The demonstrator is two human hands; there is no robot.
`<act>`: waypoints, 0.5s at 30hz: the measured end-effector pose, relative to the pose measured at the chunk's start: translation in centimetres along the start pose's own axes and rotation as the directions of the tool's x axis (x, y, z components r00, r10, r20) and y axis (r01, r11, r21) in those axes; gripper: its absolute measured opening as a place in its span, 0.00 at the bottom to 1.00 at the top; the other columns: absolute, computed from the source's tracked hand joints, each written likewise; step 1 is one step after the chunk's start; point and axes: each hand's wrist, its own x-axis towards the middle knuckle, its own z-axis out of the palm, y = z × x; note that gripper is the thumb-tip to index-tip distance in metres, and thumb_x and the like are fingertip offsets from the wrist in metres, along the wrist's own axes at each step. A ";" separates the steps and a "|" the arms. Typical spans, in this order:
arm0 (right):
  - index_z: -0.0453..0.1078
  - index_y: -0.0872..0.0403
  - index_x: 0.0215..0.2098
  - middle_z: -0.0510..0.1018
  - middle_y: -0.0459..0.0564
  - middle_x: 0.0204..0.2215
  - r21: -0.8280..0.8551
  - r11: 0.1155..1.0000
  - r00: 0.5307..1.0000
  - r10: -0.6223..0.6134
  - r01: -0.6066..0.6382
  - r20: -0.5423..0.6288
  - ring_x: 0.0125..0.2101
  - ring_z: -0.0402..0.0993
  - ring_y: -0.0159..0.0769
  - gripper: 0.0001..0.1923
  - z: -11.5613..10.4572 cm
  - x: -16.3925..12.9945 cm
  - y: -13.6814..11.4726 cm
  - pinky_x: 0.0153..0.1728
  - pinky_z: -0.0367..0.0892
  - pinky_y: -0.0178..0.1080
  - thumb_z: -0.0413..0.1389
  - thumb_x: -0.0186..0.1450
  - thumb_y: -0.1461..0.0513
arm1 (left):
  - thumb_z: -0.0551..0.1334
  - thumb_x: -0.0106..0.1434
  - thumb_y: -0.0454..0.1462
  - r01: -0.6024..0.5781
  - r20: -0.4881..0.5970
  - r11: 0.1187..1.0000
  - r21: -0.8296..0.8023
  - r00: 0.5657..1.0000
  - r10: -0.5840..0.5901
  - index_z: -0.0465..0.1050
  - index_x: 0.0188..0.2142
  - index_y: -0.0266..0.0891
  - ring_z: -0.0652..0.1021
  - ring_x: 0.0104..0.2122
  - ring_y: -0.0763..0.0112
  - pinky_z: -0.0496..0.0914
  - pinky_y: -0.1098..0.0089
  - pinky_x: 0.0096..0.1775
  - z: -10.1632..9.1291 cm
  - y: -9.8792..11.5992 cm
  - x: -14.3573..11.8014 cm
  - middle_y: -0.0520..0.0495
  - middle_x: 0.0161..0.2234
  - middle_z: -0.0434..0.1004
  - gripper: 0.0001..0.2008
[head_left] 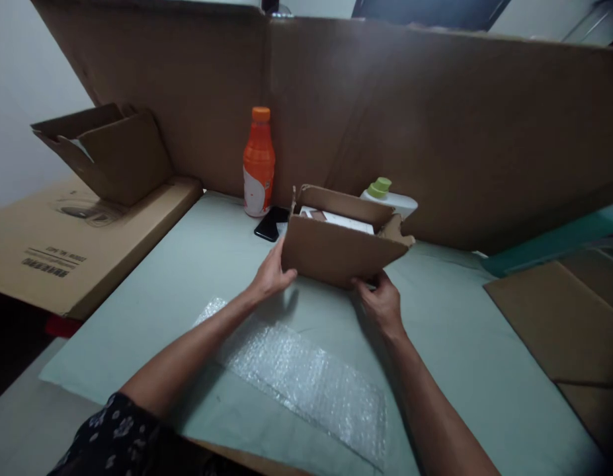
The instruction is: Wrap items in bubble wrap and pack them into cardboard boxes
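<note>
Both hands, left hand (272, 272) and right hand (380, 301), grip the open cardboard box (338, 248) mid-counter toward its far edge, something pale already inside, flaps unclosed, bubble wrap (306, 377) unused nearby.

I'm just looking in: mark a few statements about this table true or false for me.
1. Both hands hold the small box. True: the left hand is at its left end, the right hand at its lower right.
2. The orange bottle lies on its side. False: it stands upright.
3. Bubble wrap lies on the table, nearer the person than the box. True.
4. The box is taped shut. False: its flaps are open.
5. A phone lies beside the bottle. True.
</note>
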 end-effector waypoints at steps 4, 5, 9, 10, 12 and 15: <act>0.72 0.55 0.49 0.83 0.58 0.42 0.047 0.999 0.997 -0.014 0.010 0.081 0.40 0.80 0.48 0.26 -0.5 -1.0 0.6 0.40 0.73 0.46 0.58 0.55 0.50 | 0.63 0.56 0.36 0.076 0.022 0.993 0.093 0.997 -0.078 0.44 0.71 0.38 0.65 0.65 0.46 0.64 0.44 0.60 -2.1 -0.1 -0.2 0.32 0.67 0.59 0.47; 0.72 0.55 0.50 0.83 0.58 0.43 0.056 0.998 0.992 -0.029 0.023 0.124 0.40 0.80 0.48 0.27 -1.3 -2.0 1.0 0.41 0.73 0.47 0.59 0.56 0.50 | 0.63 0.57 0.37 0.095 0.021 0.984 0.152 0.995 -0.099 0.45 0.71 0.37 0.65 0.65 0.45 0.64 0.44 0.60 -3.0 -0.1 -1.3 0.31 0.67 0.59 0.46; 0.76 0.53 0.47 0.84 0.55 0.40 0.028 0.997 0.915 -0.071 0.066 0.397 0.40 0.81 0.46 0.21 -5.7 -7.8 2.5 0.45 0.75 0.49 0.59 0.60 0.50 | 0.61 0.60 0.41 0.108 0.087 0.865 0.491 0.981 -0.173 0.62 0.64 0.38 0.70 0.60 0.48 0.65 0.46 0.60 -8.3 -0.5 -8.0 0.35 0.61 0.70 0.32; 0.77 0.52 0.46 0.84 0.55 0.41 0.011 0.997 0.892 -0.068 0.070 0.446 0.40 0.81 0.46 0.20 -6.7 -9.2 2.7 0.45 0.75 0.49 0.59 0.61 0.50 | 0.61 0.60 0.42 0.111 0.090 0.812 0.573 0.976 -0.198 0.67 0.61 0.40 0.70 0.59 0.48 0.65 0.46 0.60 -9.8 -0.7 -9.6 0.37 0.59 0.72 0.29; 0.78 0.51 0.44 0.83 0.54 0.42 -0.021 0.996 0.864 -0.069 0.091 0.498 0.42 0.80 0.46 0.17 -8.0 -11.5 2.6 0.46 0.75 0.48 0.58 0.63 0.50 | 0.60 0.61 0.43 0.137 0.051 0.708 0.693 0.970 -0.238 0.71 0.56 0.40 0.71 0.58 0.48 0.65 0.49 0.59 -12.0 -0.7 -12.5 0.38 0.56 0.75 0.24; 0.79 0.49 0.42 0.83 0.53 0.44 -0.075 0.984 0.845 -0.099 0.162 0.526 0.44 0.79 0.47 0.15 -8.7 -13.3 2.1 0.46 0.74 0.49 0.56 0.65 0.51 | 0.57 0.64 0.43 0.182 0.001 0.635 0.751 0.961 -0.277 0.74 0.51 0.39 0.76 0.48 0.55 0.70 0.56 0.52 -12.4 0.7 -14.9 0.40 0.46 0.79 0.19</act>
